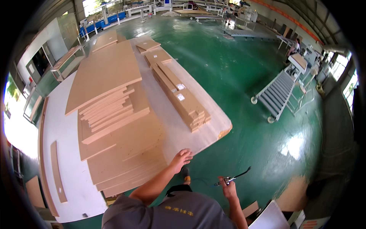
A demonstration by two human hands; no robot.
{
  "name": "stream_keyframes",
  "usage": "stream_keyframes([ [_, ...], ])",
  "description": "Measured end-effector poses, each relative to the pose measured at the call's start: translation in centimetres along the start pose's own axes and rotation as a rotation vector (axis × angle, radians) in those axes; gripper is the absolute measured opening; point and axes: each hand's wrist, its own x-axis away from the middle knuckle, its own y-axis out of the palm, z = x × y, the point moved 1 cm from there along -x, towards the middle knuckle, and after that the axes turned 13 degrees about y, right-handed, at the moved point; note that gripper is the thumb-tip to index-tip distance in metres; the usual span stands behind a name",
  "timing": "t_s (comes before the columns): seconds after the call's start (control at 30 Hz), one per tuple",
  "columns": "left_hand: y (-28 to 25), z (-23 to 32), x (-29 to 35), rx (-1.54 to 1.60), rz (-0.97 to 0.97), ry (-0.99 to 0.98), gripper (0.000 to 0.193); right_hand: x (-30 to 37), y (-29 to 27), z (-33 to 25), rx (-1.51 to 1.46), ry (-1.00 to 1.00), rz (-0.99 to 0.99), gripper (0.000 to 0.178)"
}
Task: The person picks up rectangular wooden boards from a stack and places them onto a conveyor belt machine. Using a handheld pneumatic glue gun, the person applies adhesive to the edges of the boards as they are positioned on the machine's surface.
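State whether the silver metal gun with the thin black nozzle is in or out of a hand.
In: the right hand grips the gun, its nozzle jutting out.

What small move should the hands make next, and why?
Probably turn the gun-shaped tool in the right hand so its black nozzle faces the brown boards, since it points away from them, over the green floor.

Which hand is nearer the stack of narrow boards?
Left. Left hand: at the near edge of the pale panel, short of the stack. Right hand: holding a nozzle gun, farther back and to the right.
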Motion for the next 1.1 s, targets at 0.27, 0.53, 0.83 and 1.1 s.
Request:
stream_keyframes([
  [0.27, 1.4, 3.9, -16.2, -0.231, 0.346, 0.24, 0.071, -17.9, -5.5, -11.2, -0.652, -0.024, -0.261, 0.024],
  [0.53, 5.9, 9.6, -21.7, -0.663, 0.43, 0.809, 0.049, -32.8, -5.9, -16.3, -0.724, 0.073, -0.542, 0.017],
  [0.83, 16.3, 3.3, -34.9, -0.649, 0.087, 0.399, 0.031, -52.7, -11.9, -17.7, -0.826, 0.322, -0.944, 0.032],
  [1.1, 33.4, -0.2, -47.1, -0.257, -0.055, -0.049, 0.043, -64.8, -22.3, -24.1, -0.818, 0.435, -1.208, 0.047],
])
